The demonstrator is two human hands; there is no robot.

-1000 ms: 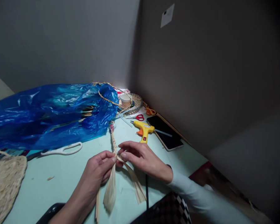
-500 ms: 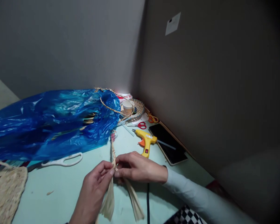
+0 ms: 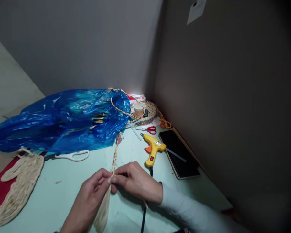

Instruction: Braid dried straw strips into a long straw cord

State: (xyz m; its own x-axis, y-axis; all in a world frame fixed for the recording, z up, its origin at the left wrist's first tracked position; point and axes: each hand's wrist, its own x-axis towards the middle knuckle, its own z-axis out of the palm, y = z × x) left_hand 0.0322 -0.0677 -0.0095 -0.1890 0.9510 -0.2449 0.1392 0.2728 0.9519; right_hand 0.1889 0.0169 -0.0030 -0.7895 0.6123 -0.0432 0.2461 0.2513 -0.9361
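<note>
A pale braid (image 3: 115, 158) of flat, straw-like strips runs from a reddish clip or tie (image 3: 119, 138) near the blue bag toward me. My left hand (image 3: 93, 191) pinches its lower end between thumb and fingers. My right hand (image 3: 133, 181) grips the same spot from the other side, its thumb meeting the left thumb. Loose strips (image 3: 103, 210) fan out below my left hand. Another strip end (image 3: 145, 204) peeks out under my right hand; the rest of it is hidden.
A yellow glue gun (image 3: 153, 149) lies beyond my right hand, near a black tablet (image 3: 178, 153). White-handled scissors (image 3: 74, 156) and a woven straw piece (image 3: 21, 191) lie left. Behind are a blue plastic bag (image 3: 87, 123), red scissors (image 3: 151, 130), orange scissors (image 3: 165, 123) and a basket (image 3: 151, 111) with a cup (image 3: 138, 108).
Both hands have shifted slightly left and down with the braid's end, and my right hand now covers most of the right-hand strip. The view has turned a little left.
</note>
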